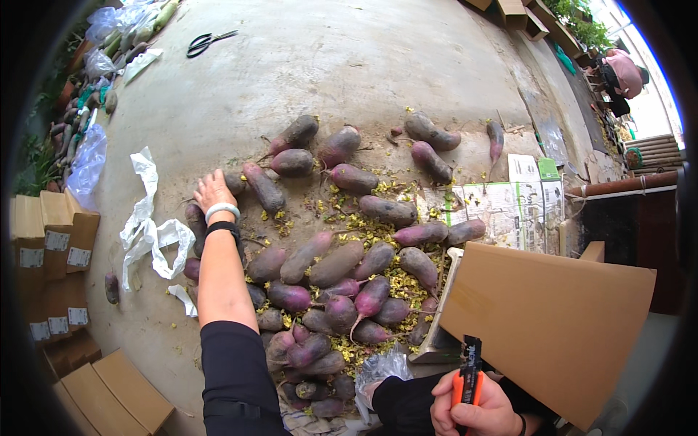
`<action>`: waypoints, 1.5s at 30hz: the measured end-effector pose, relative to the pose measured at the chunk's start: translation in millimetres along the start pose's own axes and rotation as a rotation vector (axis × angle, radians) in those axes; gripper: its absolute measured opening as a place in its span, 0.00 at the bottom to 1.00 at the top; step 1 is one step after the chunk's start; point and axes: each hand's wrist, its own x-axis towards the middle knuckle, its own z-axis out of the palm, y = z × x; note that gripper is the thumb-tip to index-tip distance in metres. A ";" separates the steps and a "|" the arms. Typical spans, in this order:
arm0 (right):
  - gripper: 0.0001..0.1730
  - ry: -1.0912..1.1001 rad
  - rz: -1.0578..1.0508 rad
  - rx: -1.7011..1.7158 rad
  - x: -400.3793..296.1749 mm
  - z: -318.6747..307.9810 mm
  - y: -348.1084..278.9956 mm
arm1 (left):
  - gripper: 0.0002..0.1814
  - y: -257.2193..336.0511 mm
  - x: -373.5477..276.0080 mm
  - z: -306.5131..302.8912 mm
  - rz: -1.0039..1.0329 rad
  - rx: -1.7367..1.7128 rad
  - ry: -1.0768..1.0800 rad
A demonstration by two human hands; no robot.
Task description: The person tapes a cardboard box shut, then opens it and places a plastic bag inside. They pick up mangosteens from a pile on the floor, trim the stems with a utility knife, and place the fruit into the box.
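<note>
My left hand (214, 192) reaches out with spread fingers over the left edge of the radish pile, next to a dark root (235, 183) partly hidden behind it; a firm hold on it cannot be made out. A pale bangle and a black band circle that wrist. In my right hand (480, 411), at the bottom right, is an orange and black utility knife (469, 376), its dark end pointing away from me. Many purple-skinned radishes (371, 297) lie on the ground among yellowed leaves (401, 283). A brown cardboard box (545, 321) stands right of the pile.
Black-handled scissors (200, 44) lie on the concrete far left. White plastic strips (144, 226) lie left of the pile. Cardboard boxes (57, 223) stand at the left rim, and a flattened printed carton (493, 210) lies at the right. A person (623, 73) bends over at the upper right.
</note>
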 end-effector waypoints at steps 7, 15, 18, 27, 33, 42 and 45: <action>0.22 -0.046 -0.007 0.001 -20.1 3.9 6.4 | 0.37 3.8 -38.5 -60.7 0.367 -0.569 0.146; 0.18 -0.161 -0.080 0.010 -57.3 -2.6 28.0 | 0.27 28.4 -191.8 -182.8 -0.021 -1.968 -0.371; 0.18 -0.206 -0.084 -0.009 -71.6 -7.5 34.3 | 0.28 28.3 -252.9 -214.9 0.055 -1.932 -0.425; 0.13 -0.210 -0.087 -0.422 -102.4 4.0 61.3 | 0.35 9.5 -386.7 -311.4 0.394 -1.211 0.130; 0.12 -0.289 -0.094 -0.426 -123.4 5.9 103.6 | 0.34 -6.8 -431.9 -351.6 0.438 -0.962 0.312; 0.14 -0.357 -0.096 -0.368 -154.3 3.8 122.0 | 0.34 -9.8 -462.9 -369.5 0.485 -0.930 0.384; 0.14 -0.370 -0.077 -0.357 -155.7 3.4 124.6 | 0.34 -6.3 -466.4 -373.8 0.498 -0.910 0.411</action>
